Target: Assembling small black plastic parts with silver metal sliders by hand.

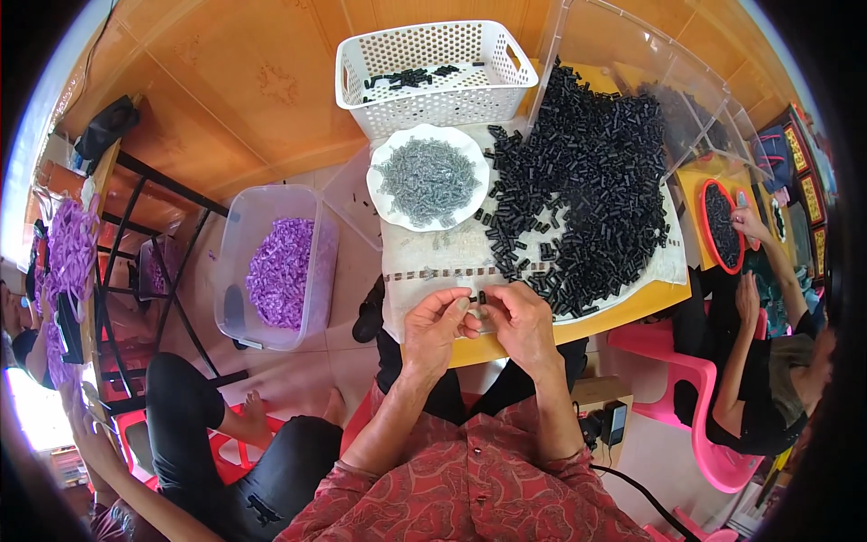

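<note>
My hands are close together at the table's near edge, fingertips almost meeting. My right hand (pixel 521 327) is closed, pinching a small black tube-shaped piece (pixel 482 296) between thumb and fingers. Beside it my left hand (pixel 435 332) is also closed in a pinch; what lies between its fingertips is too small and covered to name. Just beyond them spreads a large heap of short black tube-shaped pieces (pixel 587 172) on a pale cloth (pixel 406 262). A white scalloped plate (pixel 377 200) holds a mound of small clear pieces (pixel 427 178).
A white perforated basket (pixel 433 113) with several black pieces stands at the back. A tipped clear bin (pixel 650 45) backs the heap. Left on the floor is a clear tub (pixel 233 262) of purple strips (pixel 282 271). People sit on both sides; one reaches over a red-rimmed tray (pixel 703 217).
</note>
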### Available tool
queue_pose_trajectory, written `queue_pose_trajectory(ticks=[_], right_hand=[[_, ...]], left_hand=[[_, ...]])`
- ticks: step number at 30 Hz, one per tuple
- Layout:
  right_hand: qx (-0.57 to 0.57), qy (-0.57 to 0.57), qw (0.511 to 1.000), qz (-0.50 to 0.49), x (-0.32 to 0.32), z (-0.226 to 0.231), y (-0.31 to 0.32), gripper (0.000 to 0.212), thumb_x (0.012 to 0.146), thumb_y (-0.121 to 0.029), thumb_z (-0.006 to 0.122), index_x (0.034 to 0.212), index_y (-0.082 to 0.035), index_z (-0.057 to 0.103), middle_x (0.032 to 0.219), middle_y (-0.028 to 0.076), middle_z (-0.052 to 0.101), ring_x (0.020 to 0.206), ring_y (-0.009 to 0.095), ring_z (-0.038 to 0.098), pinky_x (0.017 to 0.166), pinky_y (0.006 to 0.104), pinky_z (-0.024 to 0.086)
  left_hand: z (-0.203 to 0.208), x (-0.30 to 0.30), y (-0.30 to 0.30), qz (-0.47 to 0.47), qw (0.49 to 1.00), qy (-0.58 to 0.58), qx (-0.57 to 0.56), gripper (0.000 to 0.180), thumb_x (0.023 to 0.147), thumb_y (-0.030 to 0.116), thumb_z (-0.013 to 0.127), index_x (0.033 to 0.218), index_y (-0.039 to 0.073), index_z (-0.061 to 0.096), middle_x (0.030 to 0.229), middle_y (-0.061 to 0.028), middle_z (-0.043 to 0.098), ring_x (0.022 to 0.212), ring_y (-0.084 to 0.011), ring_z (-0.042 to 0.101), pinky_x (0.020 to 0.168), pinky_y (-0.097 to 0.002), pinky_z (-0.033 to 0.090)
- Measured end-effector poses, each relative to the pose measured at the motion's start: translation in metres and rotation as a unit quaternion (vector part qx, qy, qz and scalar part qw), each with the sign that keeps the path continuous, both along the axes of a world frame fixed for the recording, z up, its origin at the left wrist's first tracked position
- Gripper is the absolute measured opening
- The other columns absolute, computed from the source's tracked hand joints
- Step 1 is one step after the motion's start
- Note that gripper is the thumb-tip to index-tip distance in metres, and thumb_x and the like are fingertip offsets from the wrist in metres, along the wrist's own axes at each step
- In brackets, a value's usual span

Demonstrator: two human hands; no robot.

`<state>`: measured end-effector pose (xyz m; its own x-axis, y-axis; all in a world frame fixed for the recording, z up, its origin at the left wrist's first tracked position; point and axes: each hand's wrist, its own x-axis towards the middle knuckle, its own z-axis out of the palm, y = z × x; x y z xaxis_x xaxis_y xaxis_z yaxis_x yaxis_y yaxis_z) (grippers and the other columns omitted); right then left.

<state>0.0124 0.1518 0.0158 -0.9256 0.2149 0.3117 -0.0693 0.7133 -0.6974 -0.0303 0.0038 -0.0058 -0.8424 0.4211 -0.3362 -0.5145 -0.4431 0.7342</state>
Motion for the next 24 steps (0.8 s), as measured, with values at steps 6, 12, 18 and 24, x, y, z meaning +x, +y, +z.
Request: queue_pose_trajectory(ticks=[6,12,18,24], right_hand=[[-0.163,-0.004,0.987,-0.008,0.003,0.017,-0.005,0.014,0.082,-0.001,0.066,0.096,0.0,0.066,0.077,0.01,0.062,0.063,0.017,0.061,0.055,0.0277,0.047],[-0.19,-0.021,0.981,0.028,0.006,0.018,-0.004,0.013,0.084,-0.001,0.066,0.096,0.0,0.067,0.077,0.007,0.061,0.062,0.011,0.058,0.054,0.0235,0.044],[-0.217,-0.019,0.976,0.03,0.012,0.013,-0.001,0.011,0.083,-0.001,0.068,0.094,0.0,0.067,0.079,0.006,0.061,0.063,0.01,0.056,0.054,0.0222,0.043],[-0.319,-0.05,0.944,-0.066,0.025,-0.005,0.007,0.013,0.087,0.001,0.063,0.1,0.001,0.066,0.085,0.001,0.065,0.073,0.004,0.056,0.065,0.0184,0.044]], left_hand=[[0.001,0.001,-0.002,-0.01,1.0,0.0,0.012,0.018,0.093,0.006,0.058,0.109,-0.002,0.061,0.089,-0.0095,0.066,0.067,-0.0128,0.063,0.059,-0.0252,0.055],[0.001,0.003,0.0,-0.014,0.999,0.044,-0.012,0.018,0.092,0.004,0.06,0.108,-0.002,0.061,0.086,-0.0082,0.066,0.066,-0.0121,0.063,0.059,-0.0244,0.055],[0.008,0.004,0.001,-0.03,0.997,0.066,-0.042,0.017,0.092,0.004,0.059,0.107,-0.004,0.062,0.083,-0.0074,0.066,0.065,-0.0113,0.063,0.057,-0.023,0.054],[0.007,0.0,-0.001,0.004,0.878,0.306,-0.369,0.019,0.086,0.006,0.066,0.104,0.0,0.062,0.082,-0.0104,0.064,0.063,-0.0158,0.063,0.055,-0.0294,0.051]])
